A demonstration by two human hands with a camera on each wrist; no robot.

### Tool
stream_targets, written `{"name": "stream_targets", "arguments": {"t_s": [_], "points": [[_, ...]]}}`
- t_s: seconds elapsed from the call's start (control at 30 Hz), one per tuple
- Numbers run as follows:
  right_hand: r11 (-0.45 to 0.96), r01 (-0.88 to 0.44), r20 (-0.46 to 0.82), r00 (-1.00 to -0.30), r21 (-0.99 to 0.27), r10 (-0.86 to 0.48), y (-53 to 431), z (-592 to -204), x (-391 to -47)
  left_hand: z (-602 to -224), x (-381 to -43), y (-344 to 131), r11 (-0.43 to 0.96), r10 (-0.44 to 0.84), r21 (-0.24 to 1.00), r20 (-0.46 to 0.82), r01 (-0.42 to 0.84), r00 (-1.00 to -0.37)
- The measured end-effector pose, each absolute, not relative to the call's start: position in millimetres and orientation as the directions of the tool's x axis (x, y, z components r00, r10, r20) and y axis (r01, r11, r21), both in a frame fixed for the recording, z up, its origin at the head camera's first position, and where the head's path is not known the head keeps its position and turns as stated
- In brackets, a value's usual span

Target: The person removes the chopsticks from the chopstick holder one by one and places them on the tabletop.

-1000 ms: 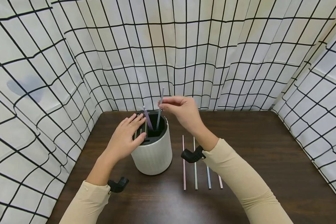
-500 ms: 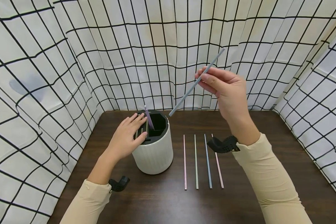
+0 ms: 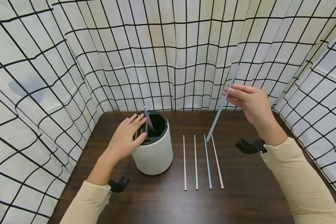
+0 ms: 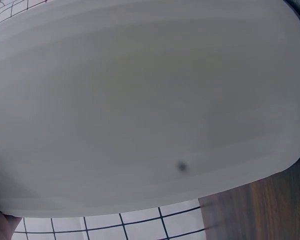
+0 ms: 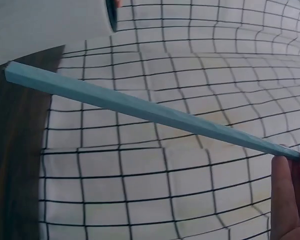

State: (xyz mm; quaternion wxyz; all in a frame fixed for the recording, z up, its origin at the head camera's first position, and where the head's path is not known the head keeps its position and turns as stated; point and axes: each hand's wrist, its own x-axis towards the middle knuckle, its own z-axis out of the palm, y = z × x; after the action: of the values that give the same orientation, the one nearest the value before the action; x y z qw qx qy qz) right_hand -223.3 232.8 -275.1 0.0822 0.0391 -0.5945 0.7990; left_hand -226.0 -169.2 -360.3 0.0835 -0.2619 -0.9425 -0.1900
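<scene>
Between thumb and fingers, my right hand (image 3: 254,101) pinches a thin, faceted light-blue stick (image 3: 219,110) near its upper part. The stick slants down to the left, its low end overlapping the far ends of a blue stick (image 3: 207,163) and a pink stick (image 3: 217,163) in the head view. My left hand (image 3: 126,133) rests with fingers spread on the slotted side of the black top (image 3: 155,141) of a white ribbed holder (image 3: 152,158). A purple stick (image 3: 148,119) leans in the holder's open compartment. In the left wrist view the holder's white wall (image 4: 150,110) fills most of the picture.
Left of the blue stick lie a pale green stick (image 3: 196,163) and another pink stick (image 3: 184,163), roughly parallel on the dark wood table (image 3: 168,202). A white curtain with black grid lines (image 3: 190,56) surrounds the table's back and sides.
My right hand has lifted the light-blue stick out of the holder, swung it up and right, then lowered it over the lying sticks' far ends. My left hand has stayed on the holder.
</scene>
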Motion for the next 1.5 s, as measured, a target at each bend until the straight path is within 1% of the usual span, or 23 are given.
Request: {"name": "stream_targets", "arguments": {"t_s": [0.2, 0.37, 0.47, 0.6, 0.73, 1.2, 1.5], "points": [[-0.179, 0.021, -0.017, -0.999, -0.984, -0.027, 255.4, -318.3, -228.5, -360.1, -224.5, -170.1, 0.796, 0.453, 0.322, 0.243, 0.512, -0.858], [-0.075, 0.147, -0.145, -0.989, -0.986, -0.035, 270.8, -356.0, -231.5, -360.0, -224.6, -169.9, 0.795, 0.456, 0.320, 0.245, 0.515, -0.856], [0.000, 0.195, -0.195, -0.980, -0.981, -0.044, 279.9, -376.5, -234.9, -360.5, -225.0, -169.8, 0.795, 0.457, 0.318, 0.247, 0.517, -0.855], [0.037, 0.259, -0.261, -0.963, -0.965, -0.067, 289.7, -400.9, -240.5, -361.5, -225.6, -170.1, 0.795, 0.456, 0.316, 0.249, 0.517, -0.854], [0.023, 0.337, -0.337, -0.937, -0.941, -0.086, 296.2, -421.1, -244.6, -362.2, -225.5, -170.2, 0.795, 0.455, 0.320, 0.247, 0.516, -0.855], [0.059, 0.405, -0.409, -0.909, -0.912, -0.079, 296.1, -471.6, -251.9, -360.9, -224.9, -169.2, 0.793, 0.456, 0.319, 0.253, 0.518, -0.853], [0.077, 0.474, -0.478, -0.878, -0.877, -0.037, 290.8, -486.8, -253.6, -360.8, -224.4, -169.5, 0.796, 0.455, 0.316, 0.251, 0.517, -0.854]]}}
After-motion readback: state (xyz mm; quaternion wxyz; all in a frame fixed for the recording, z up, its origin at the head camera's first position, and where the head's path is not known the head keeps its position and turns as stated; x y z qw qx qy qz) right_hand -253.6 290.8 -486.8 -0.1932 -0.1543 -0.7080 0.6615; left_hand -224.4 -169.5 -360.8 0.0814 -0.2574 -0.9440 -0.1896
